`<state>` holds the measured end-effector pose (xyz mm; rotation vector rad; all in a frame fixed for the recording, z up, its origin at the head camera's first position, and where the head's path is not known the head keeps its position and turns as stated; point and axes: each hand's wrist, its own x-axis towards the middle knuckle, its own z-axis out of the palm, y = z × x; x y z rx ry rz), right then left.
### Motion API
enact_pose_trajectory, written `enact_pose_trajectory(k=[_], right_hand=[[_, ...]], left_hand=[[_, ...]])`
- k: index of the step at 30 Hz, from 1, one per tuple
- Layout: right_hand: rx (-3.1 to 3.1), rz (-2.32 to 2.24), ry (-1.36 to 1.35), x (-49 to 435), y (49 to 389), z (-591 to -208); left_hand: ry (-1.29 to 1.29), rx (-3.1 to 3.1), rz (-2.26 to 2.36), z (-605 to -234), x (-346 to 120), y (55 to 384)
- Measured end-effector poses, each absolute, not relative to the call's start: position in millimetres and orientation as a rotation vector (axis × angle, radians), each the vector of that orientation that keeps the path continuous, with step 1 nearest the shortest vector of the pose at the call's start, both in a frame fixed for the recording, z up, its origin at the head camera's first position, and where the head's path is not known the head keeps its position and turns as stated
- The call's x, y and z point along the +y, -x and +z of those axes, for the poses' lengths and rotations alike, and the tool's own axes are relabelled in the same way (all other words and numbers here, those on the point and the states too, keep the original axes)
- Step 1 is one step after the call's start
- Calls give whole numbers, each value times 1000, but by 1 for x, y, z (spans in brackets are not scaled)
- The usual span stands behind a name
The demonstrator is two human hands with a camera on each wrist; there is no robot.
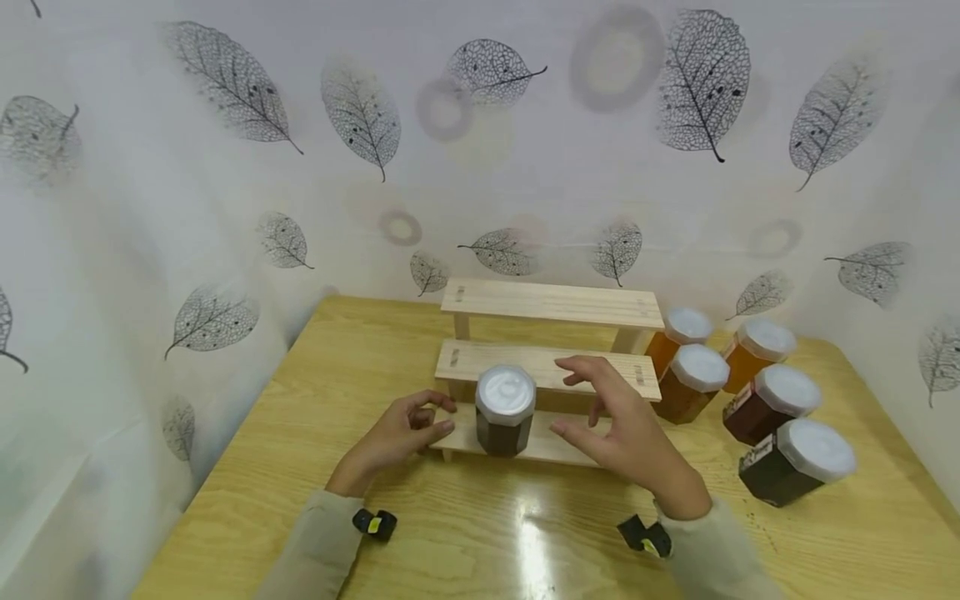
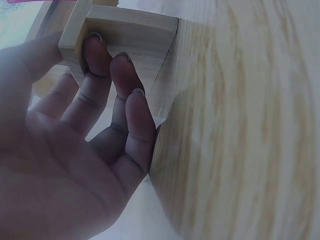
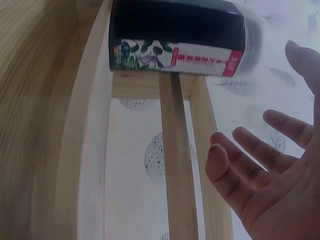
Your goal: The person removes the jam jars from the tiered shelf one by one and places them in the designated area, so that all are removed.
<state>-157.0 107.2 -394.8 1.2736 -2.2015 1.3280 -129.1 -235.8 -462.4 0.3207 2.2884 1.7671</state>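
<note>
A dark jar with a white lid stands upright on the lowest step of a three-tier wooden shelf. My left hand holds the left end of that step, thumb and curled fingers about the wood. Close up in the left wrist view, its fingertips touch the end piece. To the right of the jar, apart from it, my right hand hangs over the lower steps with spread, bent fingers and nothing in them. The right wrist view shows the jar's printed label.
Several more white-lidded jars stand right of the shelf, including an amber jar, a dark red jar and a nearly black jar. Behind the wooden table hangs a leaf-patterned cloth.
</note>
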Motion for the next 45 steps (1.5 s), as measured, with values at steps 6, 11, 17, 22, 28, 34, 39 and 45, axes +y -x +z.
enact_pose_trajectory(k=[6,11,17,22,28,34,39,45], right_hand=[[-2257,1334,-1336,88,156,-395],[-2289,1323,-1361,71,156,-394],[-2309,1279,-1360,57,155,-396],[-2356,1202,-1298,48,152,-398],[-2391,1151,-1249,39,149,-401],[-2326,1134,-1237,39,151,-402],[-2303,1110,-1249,43,150,-402],[-2313,1134,-1234,54,148,-398]], left_hand=[[-311,2297,1759,-463,-237,129],[-311,2294,1770,-461,-239,128],[-325,2283,1775,-462,-239,129],[-337,2279,1772,-464,-239,128],[-357,2278,1771,-463,-238,128],[-349,2292,1759,-463,-237,129],[-354,2299,1754,-462,-236,128],[-334,2314,1743,-462,-236,129]])
